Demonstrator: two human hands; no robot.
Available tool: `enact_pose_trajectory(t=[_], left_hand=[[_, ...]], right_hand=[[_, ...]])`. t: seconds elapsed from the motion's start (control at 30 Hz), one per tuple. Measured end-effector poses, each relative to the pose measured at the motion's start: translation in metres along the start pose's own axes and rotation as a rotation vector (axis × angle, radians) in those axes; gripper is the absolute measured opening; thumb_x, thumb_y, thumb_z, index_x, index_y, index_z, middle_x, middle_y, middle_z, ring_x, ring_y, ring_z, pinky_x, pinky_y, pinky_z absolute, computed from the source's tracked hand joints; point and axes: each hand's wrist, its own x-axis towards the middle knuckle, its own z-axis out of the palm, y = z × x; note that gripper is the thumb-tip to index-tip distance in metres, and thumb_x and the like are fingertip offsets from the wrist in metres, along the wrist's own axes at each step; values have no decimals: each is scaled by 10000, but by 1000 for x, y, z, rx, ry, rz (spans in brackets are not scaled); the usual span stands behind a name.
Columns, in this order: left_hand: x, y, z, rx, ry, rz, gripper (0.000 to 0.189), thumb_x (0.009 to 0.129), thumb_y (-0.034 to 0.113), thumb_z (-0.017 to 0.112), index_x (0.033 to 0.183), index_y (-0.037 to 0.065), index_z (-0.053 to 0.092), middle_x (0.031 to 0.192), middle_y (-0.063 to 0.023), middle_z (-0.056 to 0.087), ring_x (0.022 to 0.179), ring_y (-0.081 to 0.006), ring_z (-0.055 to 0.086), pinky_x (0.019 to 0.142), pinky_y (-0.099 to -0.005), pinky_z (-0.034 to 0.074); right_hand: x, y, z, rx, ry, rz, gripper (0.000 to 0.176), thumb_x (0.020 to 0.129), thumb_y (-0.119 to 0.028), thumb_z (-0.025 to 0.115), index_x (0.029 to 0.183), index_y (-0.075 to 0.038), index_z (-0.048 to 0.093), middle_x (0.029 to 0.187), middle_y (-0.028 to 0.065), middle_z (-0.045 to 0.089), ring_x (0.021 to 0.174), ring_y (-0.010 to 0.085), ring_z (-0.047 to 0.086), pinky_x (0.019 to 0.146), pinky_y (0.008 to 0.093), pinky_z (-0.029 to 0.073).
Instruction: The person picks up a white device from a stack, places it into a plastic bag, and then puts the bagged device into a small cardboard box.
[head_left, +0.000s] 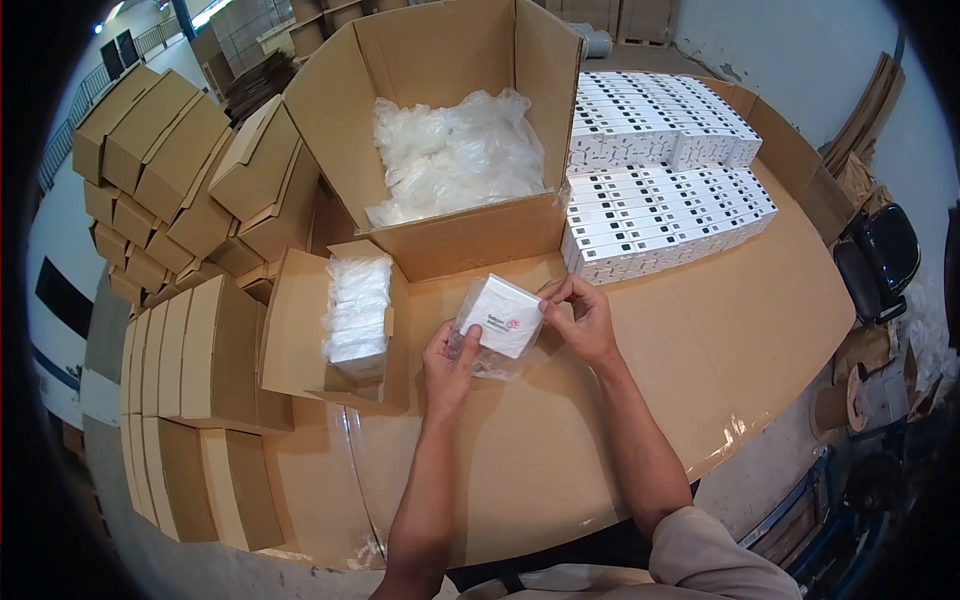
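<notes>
while the left hand (448,365) grasps a flat white box (505,320) together with a clear bag (490,366), thumb over the lower left edge, the right hand (580,318) pinches at the upper right corner; whether it has box or film, i cannot tell. the white box sits tilted above the cardboard tabletop (690,370), between a small open carton (288,330) of wrapped packs (357,305) and stacked white cases (665,215).

Pale wall (790,70) behind; black chair (892,248) right; grey floor (745,495).
</notes>
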Motion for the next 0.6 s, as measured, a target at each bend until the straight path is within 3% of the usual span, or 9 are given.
enact_pose_trajectory(t=[0.07,0.27,0.37,0.6], left_hand=[[0,0,0,-35,26,-8,306,1019,247,700,1156,-25,673,1022,-41,711,941,-113,659,849,-286,546],[4,-11,2,-286,59,-28,315,1016,243,704,1189,-16,657,1069,-51,709,963,-107,660,844,-283,552],[1,-8,5,-312,66,-52,317,1018,241,700,1204,-11,654,1070,-51,712,962,-103,659,838,-278,551],[4,-13,-1,-158,10,-34,313,1017,226,700,1211,-16,658,1079,-51,718,962,-98,657,848,-269,536]], right_hand=[[1,3,0,-22,-14,5,179,885,22,750,989,-30,614,970,75,685,970,146,640,905,322,516],[-4,-26,21,83,-101,212,527,865,15,797,1338,-48,574,991,70,687,932,109,644,802,259,548],[-5,-17,23,61,-124,200,524,866,47,781,1340,-45,578,1010,64,690,903,97,658,771,234,554],[-3,-13,15,-17,-130,102,384,897,19,769,1257,-7,639,1063,82,719,958,116,682,840,265,566]])
